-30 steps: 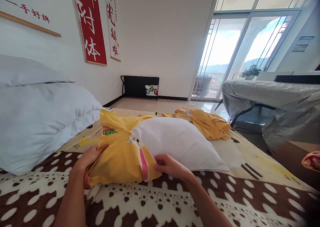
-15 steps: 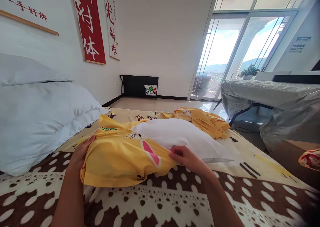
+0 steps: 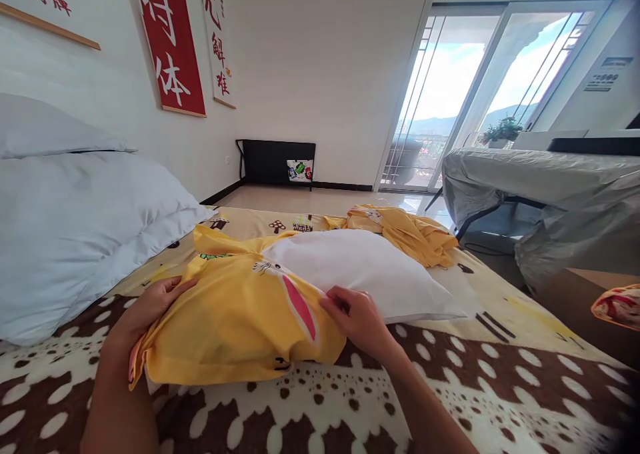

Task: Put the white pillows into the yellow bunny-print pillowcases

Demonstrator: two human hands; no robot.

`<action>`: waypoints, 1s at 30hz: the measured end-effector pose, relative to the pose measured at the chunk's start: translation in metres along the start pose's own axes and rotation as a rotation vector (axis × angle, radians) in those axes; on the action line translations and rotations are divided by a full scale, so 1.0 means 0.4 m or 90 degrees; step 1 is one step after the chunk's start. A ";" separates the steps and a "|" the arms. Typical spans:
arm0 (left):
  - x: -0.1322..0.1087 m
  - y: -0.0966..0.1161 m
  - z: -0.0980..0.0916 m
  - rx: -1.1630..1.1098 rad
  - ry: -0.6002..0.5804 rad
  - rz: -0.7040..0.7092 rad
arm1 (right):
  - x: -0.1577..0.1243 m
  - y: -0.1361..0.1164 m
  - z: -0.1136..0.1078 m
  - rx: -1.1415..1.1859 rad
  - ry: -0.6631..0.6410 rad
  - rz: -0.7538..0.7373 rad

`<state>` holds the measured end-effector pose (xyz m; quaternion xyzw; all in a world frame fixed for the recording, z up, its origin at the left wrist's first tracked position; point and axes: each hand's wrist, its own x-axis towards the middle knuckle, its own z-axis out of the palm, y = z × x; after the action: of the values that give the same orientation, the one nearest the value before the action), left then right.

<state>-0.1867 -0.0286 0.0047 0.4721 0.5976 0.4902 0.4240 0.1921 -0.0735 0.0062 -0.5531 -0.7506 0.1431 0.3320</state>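
A yellow pillowcase point(image 3: 235, 321) with a rabbit print and a pink ear lies over the left part of a white pillow point(image 3: 370, 267). The pillow's right part is bare and rests on the bed. At the pillowcase's left end my left hand point(image 3: 153, 307) grips the fabric, its thumb side hidden in the folds. My right hand point(image 3: 350, 314) pinches the open edge of the pillowcase where it meets the white pillow. Behind the pillow lies a second, crumpled yellow cloth point(image 3: 405, 234).
Big white pillows point(image 3: 90, 234) are stacked at the left. A patterned blanket point(image 3: 450, 374) covers the bed. To the right stand a plastic-covered table point(image 3: 540, 174) and a cardboard box point(image 3: 570, 307). A black folded frame point(image 3: 270, 161) leans on the far wall.
My left hand has moved left and nearer, drawing the pillowcase's left end with it. My right hand has shifted slightly left, still pinching the edge. The view has tilted slightly down.
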 end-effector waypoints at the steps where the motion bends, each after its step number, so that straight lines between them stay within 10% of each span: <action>1: -0.005 -0.002 -0.008 0.025 -0.054 -0.052 | 0.008 0.007 0.011 0.011 0.055 0.010; 5: -0.012 -0.015 -0.034 0.027 -0.139 -0.150 | 0.030 0.035 0.029 0.041 0.169 0.079; 13: -0.018 -0.002 -0.020 0.022 -0.147 -0.164 | 0.029 0.048 0.006 0.116 0.034 0.134; 30: -0.028 0.001 -0.029 -0.095 -0.143 -0.148 | 0.025 0.061 0.010 0.126 0.020 0.131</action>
<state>-0.1957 -0.0418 0.0074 0.4188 0.5590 0.4252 0.5755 0.2058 -0.0551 -0.0074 -0.5937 -0.6671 0.2408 0.3801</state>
